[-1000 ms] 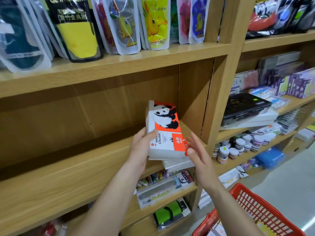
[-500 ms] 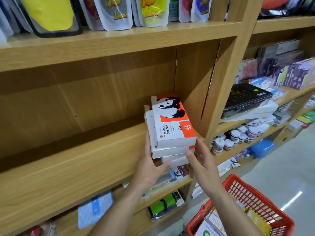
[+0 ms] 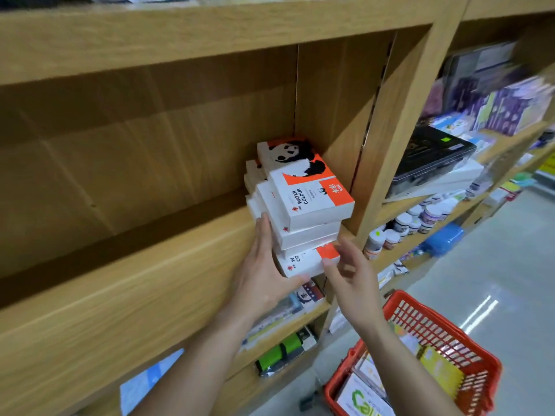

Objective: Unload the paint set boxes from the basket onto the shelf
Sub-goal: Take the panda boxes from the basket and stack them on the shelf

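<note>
A stack of three white and orange watercolour paint set boxes (image 3: 303,202) with a panda print rests on the wooden shelf (image 3: 156,283), against its right side wall. The bottom box (image 3: 303,261) juts out past the front edge. My left hand (image 3: 264,271) lies flat against the stack's left side, its thumb under the bottom box. My right hand (image 3: 348,274) is at the stack's front right corner, fingers spread and touching the bottom box. The red basket (image 3: 420,319) is on the floor at lower right, with flat packs in it.
Lower shelves hold flat packs and a green and black item (image 3: 285,351). The bay to the right carries a black case (image 3: 432,157), small paint jars (image 3: 414,220) and purple boxes (image 3: 510,109). Grey floor lies to the right of the basket.
The top box has been set down on the stack and pushed deeper into the shelf. Both hands have dropped from the top box to the bottom of the stack. The camera has tilted down.
</note>
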{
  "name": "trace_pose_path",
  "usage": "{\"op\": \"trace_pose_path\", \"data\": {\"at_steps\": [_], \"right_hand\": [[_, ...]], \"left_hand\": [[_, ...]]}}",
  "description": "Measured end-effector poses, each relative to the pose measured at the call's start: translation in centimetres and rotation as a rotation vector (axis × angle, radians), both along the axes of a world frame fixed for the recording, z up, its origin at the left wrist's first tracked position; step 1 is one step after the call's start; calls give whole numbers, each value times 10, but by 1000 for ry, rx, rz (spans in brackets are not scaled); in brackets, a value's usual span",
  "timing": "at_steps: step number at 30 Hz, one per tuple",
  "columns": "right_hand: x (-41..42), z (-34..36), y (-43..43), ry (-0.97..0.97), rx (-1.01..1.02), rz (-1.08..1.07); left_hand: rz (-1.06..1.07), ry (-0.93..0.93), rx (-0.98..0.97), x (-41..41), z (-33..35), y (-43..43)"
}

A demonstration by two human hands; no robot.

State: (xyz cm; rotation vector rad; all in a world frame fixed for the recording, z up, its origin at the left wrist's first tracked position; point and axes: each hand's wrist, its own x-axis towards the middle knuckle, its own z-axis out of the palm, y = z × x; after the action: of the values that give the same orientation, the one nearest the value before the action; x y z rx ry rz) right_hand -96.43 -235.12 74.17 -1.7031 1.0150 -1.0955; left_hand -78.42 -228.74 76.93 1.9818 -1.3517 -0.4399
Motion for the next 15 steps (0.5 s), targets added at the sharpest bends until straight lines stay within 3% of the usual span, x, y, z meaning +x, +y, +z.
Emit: {"op": "trace_pose_path", "data": {"at_steps": [6,15], "right_hand": [[5,-4,-12,142,-96,-182],[17,0,-41,386,-124,-45]], "left_hand": [[24,-25,23,1,4,-53],[-103,8,62,33,2,-85]]}}
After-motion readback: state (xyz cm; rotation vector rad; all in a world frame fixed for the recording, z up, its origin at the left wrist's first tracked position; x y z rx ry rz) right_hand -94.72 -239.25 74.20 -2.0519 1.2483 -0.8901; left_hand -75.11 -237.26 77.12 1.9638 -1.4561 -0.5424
